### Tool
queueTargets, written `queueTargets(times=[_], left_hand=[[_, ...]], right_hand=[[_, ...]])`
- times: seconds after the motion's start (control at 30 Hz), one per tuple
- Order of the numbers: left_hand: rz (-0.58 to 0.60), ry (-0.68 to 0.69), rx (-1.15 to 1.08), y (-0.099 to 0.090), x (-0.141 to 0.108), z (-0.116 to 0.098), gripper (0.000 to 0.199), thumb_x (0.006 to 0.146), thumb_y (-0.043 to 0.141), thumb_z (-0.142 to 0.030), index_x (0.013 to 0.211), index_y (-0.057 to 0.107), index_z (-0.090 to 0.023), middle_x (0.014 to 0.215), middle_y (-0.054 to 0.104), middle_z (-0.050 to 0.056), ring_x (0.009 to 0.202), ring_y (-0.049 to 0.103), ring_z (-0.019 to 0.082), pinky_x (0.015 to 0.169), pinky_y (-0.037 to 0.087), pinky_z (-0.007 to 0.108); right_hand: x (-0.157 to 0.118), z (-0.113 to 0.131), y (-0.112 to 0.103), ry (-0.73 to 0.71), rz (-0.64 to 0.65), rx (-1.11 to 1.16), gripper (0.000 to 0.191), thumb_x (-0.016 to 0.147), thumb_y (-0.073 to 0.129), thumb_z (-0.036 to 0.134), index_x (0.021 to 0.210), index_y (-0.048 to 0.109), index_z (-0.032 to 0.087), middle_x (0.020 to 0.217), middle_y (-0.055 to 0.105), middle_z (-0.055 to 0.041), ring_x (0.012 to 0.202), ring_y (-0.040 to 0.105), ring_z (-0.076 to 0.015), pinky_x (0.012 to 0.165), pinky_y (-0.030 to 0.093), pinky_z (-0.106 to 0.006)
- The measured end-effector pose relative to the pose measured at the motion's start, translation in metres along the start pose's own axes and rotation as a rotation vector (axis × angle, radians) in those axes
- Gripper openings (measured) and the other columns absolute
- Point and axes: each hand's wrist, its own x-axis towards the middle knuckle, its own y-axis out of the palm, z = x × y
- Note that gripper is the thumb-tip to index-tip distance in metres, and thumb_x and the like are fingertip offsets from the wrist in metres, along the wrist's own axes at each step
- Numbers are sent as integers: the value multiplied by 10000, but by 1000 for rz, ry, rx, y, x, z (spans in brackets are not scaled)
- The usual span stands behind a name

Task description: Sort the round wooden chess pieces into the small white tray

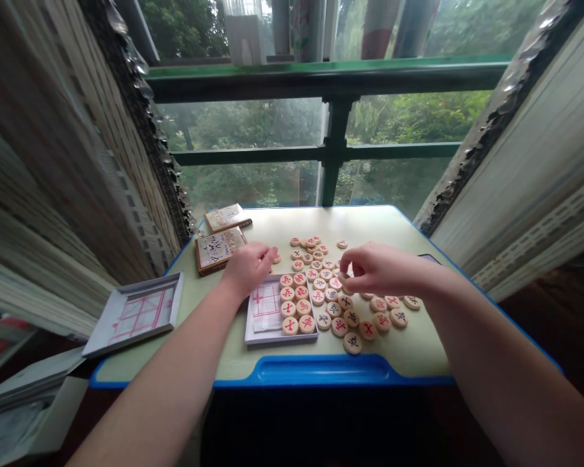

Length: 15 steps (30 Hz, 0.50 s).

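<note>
My left hand [249,267] rests by the far left corner of a shallow white box [250,338], fingers loosely stretched. Right by its fingertips lies a round wooden Chinese chess piece [277,258]. Inside the box, red-marked pieces [287,309] stand in two columns on the right, beside paper with a red grid [265,308]. My right hand [377,269] is closed in a pinch above the loose pieces, apparently round a Chinese chess piece [343,275], mostly hidden by the fingers. Many loose pieces [339,326], red and black-marked, spread right of the box and under this hand.
Two decorated flat boxes [220,248] lie at the table's back left. A white lid [141,312] with a red grid sits at the left edge. The table [370,224] has a blue rim and a blue front tray [321,371]. Curtains and a window surround it.
</note>
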Motion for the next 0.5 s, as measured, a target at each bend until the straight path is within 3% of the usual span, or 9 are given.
queueTargets(times=[0.1,0.17,0.3,0.5], left_hand=[[-124,33,-177,-7,0,-11,382,894,405,-378,685,635,-156,760,656,88,759,586,185,729,448,317],[-126,-39,-402,-12,-1,-19,344,865,478,-417,742,655,-149,740,664,75,687,585,165,659,470,303],[11,-174,-851,-19,-2,-30,335,771,626,-450,723,658,-120,699,683,75,571,580,132,529,477,268],[250,-382,-1031,-18,0,-30,345,636,761,-411,743,665,-97,636,682,55,487,585,105,440,466,216]], right_hand=[[5,4,2,-86,-34,217,223,762,547,362,851,644,183,715,682,-25,595,591,-142,516,402,-246],[9,7,8,-161,-91,309,221,762,557,351,876,623,173,737,673,-27,628,588,-136,545,420,-238],[18,13,23,-285,-223,305,180,749,574,288,885,594,171,661,586,10,578,503,-107,543,402,-234],[27,17,38,-429,-309,342,204,749,555,203,927,643,156,738,583,-19,645,512,-117,587,426,-244]])
